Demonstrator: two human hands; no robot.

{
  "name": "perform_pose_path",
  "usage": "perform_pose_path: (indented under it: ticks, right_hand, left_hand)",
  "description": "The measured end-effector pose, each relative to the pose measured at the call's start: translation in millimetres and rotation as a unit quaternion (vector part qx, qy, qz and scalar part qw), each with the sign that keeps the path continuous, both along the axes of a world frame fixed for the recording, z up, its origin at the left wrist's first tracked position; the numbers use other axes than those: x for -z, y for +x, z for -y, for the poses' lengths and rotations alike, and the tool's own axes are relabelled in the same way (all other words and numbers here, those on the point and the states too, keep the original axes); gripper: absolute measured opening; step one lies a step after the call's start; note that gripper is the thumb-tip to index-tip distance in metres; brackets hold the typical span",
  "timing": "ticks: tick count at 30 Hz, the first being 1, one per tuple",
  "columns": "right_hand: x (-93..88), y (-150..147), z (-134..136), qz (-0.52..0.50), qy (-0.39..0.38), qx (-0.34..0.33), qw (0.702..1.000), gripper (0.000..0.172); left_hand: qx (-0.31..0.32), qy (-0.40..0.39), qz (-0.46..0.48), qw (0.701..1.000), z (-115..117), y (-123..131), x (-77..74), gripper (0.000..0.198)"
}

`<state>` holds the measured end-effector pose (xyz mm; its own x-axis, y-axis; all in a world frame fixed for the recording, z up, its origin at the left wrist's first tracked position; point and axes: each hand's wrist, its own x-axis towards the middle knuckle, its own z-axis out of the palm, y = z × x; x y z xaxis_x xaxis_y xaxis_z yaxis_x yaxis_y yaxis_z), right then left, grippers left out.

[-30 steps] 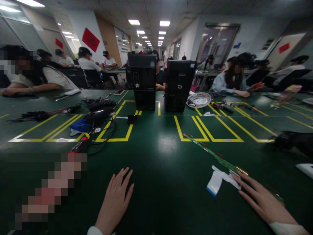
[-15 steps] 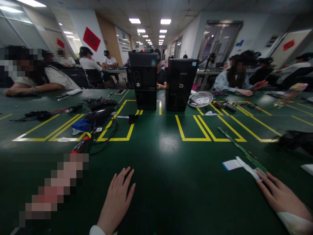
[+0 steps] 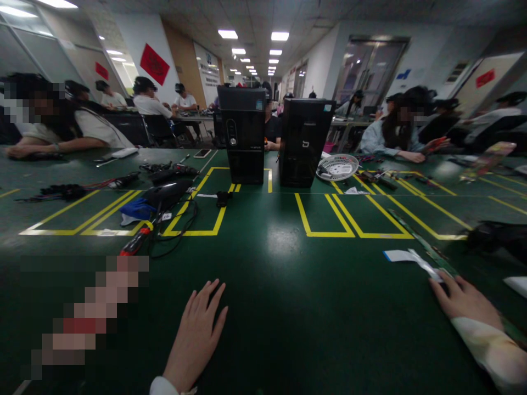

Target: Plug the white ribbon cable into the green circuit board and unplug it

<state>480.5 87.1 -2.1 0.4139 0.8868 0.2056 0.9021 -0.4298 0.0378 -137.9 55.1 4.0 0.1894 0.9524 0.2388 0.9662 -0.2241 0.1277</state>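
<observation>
My left hand lies flat on the green tabletop, fingers stretched forward and a little apart, holding nothing. At the right, my right hand is closed over a long, narrow green circuit board, which slants away from me. A white flat ribbon cable with a blue end lies beside the board and runs in under my fingertips. My palm hides the middle of the board; a bit of its near end shows beyond my wrist.
Two black computer towers stand at the back centre. A white plastic basket sits to their right. Dark cables and a blue item lie left, near a red-and-black handle. Yellow tape outlines mark the table. Several people sit around.
My right hand has shifted slightly forward, and the circuit board with its ribbon cable has slid to the right. My left hand has stayed in place.
</observation>
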Motion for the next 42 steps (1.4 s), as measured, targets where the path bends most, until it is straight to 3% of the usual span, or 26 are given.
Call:
perform_pose_path:
  ticks: [3,6,16,23,34,42]
  right_hand:
    - [-11.9,-7.2,-7.1,-0.045,-0.027,0.06,0.997,0.074]
    - [-17.7,-8.8,-12.0,-0.063,-0.037,0.074,0.995,0.077]
    - [-12.8,-7.5,-11.8,-0.053,-0.014,0.067,0.996,0.078]
    - [-21.1,-5.3,-14.7,-0.065,-0.074,0.076,0.992,0.073]
    - [-9.4,9.1,-24.9,-0.075,-0.072,0.124,0.987,0.077]
    - [-5.3,4.1,-25.6,-0.069,-0.063,0.139,0.986,0.079]
  left_hand:
    - [0.002,0.009,0.008,1.0,-0.4,1.2,-1.3,0.049]
    - [0.002,0.007,0.009,1.0,-0.5,1.4,-1.7,0.049]
    - [-0.005,-0.013,0.006,1.0,0.4,0.3,-1.2,0.05]
    - [-0.004,-0.003,0.003,1.0,-0.6,1.4,-1.0,0.05]
    - [-0.003,0.006,-0.003,1.0,0.5,0.9,0.7,0.049]
    - [-0.004,0.0,-0.01,1.0,0.1,-0.2,2.4,0.049]
